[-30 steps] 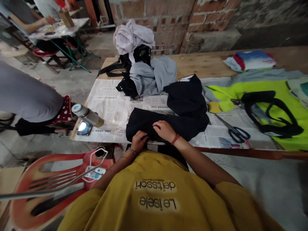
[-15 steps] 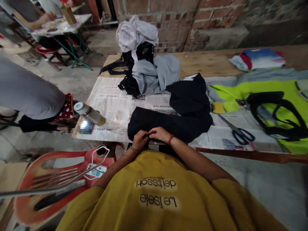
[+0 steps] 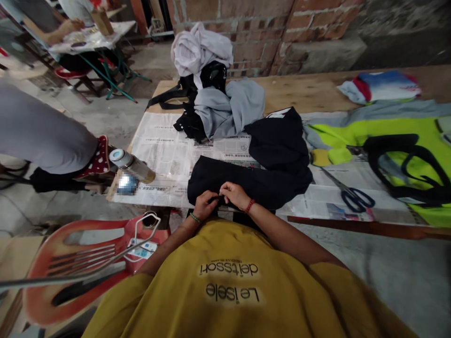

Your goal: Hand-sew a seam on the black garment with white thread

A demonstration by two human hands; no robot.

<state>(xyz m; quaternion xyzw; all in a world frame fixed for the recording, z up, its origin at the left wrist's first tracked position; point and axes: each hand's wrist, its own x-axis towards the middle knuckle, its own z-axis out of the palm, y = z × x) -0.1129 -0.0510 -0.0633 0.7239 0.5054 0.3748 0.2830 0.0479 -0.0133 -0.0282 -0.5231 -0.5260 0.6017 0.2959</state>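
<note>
A dark navy or black garment [image 3: 253, 180] lies folded in a bend along the front of the table. At its near edge my left hand [image 3: 205, 204], with a green bead bracelet, pinches a bit of the cloth between thumb and fingers. My right hand [image 3: 235, 194], wearing a red bead bracelet, is just beside it over the same edge. Its thumb and fingertips are pinched together; whatever they hold is too small to make out. Scissors [image 3: 352, 196] with dark handles rest to the right of the garment.
Newspaper [image 3: 158, 141] covers the table. At the left corner stands a bottle [image 3: 136, 168]. Grey cloth [image 3: 229, 110] is heaped behind the garment, and neon-yellow clothing [image 3: 391, 126] lies right. A red plastic chair [image 3: 70, 230] is at left below; a seated person [image 3: 45, 131] is close by.
My right hand's fingertips have drawn up and slightly away from the left hand, opening a small gap. My left hand stays on the cloth edge.
</note>
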